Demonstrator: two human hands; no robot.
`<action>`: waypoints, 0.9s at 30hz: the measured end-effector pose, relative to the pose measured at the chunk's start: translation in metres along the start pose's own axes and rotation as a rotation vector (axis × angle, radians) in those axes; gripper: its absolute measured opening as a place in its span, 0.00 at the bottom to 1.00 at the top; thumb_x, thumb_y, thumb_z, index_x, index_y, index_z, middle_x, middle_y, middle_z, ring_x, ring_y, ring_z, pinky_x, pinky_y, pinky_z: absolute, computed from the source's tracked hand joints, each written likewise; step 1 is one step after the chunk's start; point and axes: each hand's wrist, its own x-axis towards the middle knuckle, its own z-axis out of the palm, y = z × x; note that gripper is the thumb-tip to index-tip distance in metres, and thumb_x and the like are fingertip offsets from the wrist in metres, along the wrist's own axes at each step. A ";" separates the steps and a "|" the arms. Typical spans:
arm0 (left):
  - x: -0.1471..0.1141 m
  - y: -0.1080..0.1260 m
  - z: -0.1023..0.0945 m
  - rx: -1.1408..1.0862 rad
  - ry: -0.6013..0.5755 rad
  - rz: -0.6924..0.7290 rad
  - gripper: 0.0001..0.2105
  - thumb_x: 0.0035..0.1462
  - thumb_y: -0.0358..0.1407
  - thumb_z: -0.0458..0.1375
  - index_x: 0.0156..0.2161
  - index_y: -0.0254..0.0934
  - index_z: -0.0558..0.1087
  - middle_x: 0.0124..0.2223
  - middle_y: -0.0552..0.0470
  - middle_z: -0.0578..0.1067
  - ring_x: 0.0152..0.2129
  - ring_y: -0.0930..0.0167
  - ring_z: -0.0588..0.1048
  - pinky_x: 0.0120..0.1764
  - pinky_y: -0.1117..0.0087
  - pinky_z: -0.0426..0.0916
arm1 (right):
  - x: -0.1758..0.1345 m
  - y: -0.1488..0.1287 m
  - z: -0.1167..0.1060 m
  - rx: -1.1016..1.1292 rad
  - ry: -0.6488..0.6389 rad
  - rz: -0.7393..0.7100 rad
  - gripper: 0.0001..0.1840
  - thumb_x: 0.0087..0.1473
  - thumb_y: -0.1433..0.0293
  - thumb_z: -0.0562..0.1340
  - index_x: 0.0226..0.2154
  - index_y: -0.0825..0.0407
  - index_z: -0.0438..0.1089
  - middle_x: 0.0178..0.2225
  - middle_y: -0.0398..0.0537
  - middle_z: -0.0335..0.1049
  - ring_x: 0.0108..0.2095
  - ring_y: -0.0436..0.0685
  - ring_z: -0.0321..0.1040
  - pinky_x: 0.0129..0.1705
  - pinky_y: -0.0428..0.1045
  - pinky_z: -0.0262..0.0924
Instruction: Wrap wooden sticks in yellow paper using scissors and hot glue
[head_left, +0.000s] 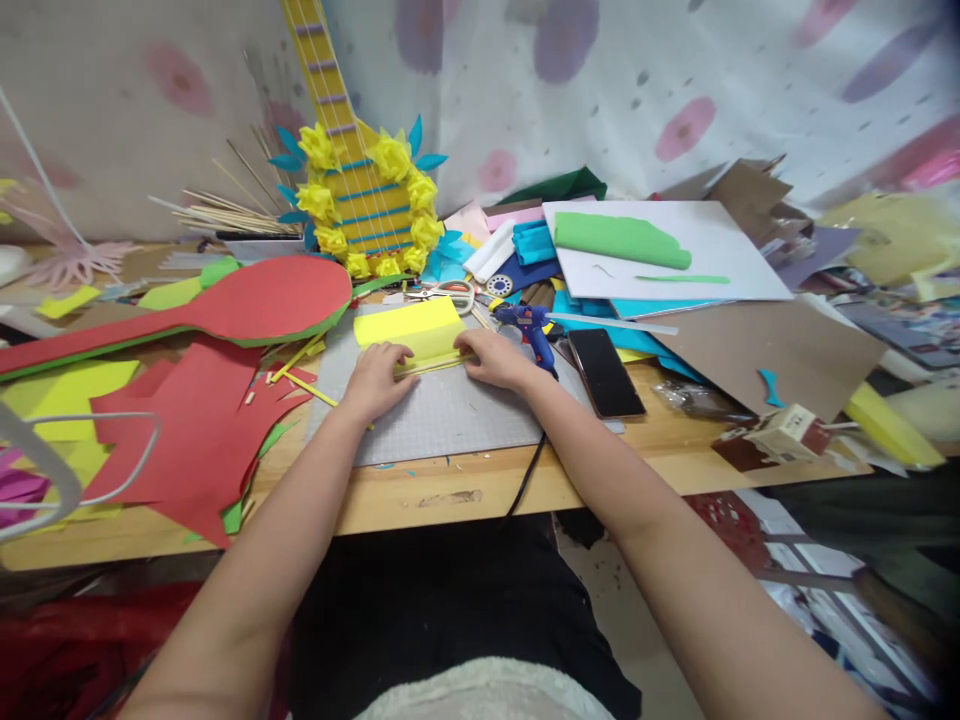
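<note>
A piece of bright yellow paper (409, 328) lies across the grey cutting mat (450, 425), its near edge folded or rolled into a narrow strip. My left hand (379, 378) grips the left part of that near edge with bent fingers. At the right end, my right hand (491, 358) pinches the same edge; some of its fingertips are hidden from view. Just right of the paper rests a blue glue gun (529, 325) with a long glue stick in it. Scissors (457, 295) lie behind the paper.
Right of the mat is a black phone (606, 372). A red paper-covered guitar shape (270, 300) and red paper (187, 430) are at left. At the back stands a yellow guitar model (367, 205) with paper flowers. Green paper (619, 240) sits on a white board (720, 255).
</note>
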 end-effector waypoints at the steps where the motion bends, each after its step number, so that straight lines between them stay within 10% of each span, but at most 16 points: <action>1: 0.001 0.000 0.000 0.005 -0.004 -0.002 0.14 0.48 0.39 0.58 0.40 0.37 0.67 0.36 0.49 0.71 0.36 0.65 0.67 0.40 0.65 0.60 | 0.000 0.000 0.001 0.005 0.005 0.012 0.16 0.42 0.77 0.55 0.37 0.53 0.64 0.35 0.49 0.67 0.38 0.55 0.62 0.40 0.49 0.55; 27: 0.020 0.022 0.001 -0.182 -0.170 -0.344 0.10 0.43 0.44 0.59 0.26 0.38 0.71 0.27 0.52 0.74 0.27 0.69 0.70 0.29 0.69 0.60 | 0.001 -0.001 0.013 0.302 0.052 0.188 0.12 0.47 0.71 0.59 0.38 0.53 0.62 0.29 0.43 0.66 0.32 0.51 0.62 0.36 0.46 0.55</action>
